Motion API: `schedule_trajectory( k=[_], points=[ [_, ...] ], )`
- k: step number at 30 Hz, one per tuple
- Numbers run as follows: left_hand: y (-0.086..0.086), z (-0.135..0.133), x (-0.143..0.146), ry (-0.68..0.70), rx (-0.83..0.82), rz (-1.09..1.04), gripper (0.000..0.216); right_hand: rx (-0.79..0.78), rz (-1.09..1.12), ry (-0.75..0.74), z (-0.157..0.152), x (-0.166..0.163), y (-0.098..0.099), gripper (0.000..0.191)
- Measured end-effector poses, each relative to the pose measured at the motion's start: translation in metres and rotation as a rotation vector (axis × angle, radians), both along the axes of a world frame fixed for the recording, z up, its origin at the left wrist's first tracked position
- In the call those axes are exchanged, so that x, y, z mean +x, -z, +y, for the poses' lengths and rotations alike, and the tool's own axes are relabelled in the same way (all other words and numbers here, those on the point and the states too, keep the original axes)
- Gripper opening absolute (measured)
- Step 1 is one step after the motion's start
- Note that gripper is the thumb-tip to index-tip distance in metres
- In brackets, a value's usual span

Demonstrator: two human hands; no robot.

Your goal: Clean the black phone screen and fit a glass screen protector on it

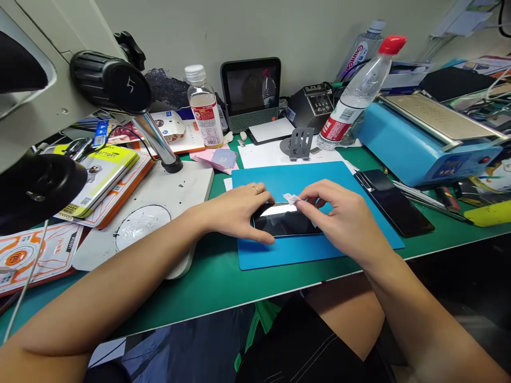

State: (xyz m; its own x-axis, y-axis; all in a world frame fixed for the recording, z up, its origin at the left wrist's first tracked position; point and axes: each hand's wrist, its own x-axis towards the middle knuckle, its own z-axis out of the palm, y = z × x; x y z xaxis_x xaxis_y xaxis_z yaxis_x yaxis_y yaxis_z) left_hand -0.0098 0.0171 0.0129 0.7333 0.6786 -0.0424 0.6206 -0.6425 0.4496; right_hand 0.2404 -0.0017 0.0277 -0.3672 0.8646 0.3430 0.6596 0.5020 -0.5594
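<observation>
A smartphone (285, 226) with a dark, shiny screen lies lengthwise on a blue mat (275, 258). My left hand (239, 213) grips its left end, the thumb along the near edge and the fingers at the far edge. Between the thumb and fingertips of my right hand (339, 218) is a small crumpled white wipe (291, 198), just over the far part of the screen. My right hand covers the phone's right end. A second dark phone (393, 202) rests at the mat's right edge.
On the left stands a microscope, its base (187, 181) beside the mat. Behind are a drink bottle (205, 114), a smart display (251, 90) and a phone stand (301, 143). A red-capped bottle (355, 96) and a blue heating machine (415, 138) stand at right. Tweezers (431, 199) lie nearby.
</observation>
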Motion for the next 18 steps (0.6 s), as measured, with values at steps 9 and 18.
schedule_trajectory(
  k=[9, 18],
  points=[
    [0.004, 0.004, 0.003, -0.185, 0.173, -0.420, 0.033, -0.310, 0.241, -0.064, 0.013, -0.019, -0.001, 0.024],
    [-0.001, -0.001, 0.007, -0.209, 0.070, -0.598, 0.025, -0.425, 0.348, -0.060, 0.005, -0.022, 0.004, 0.026]
  ],
)
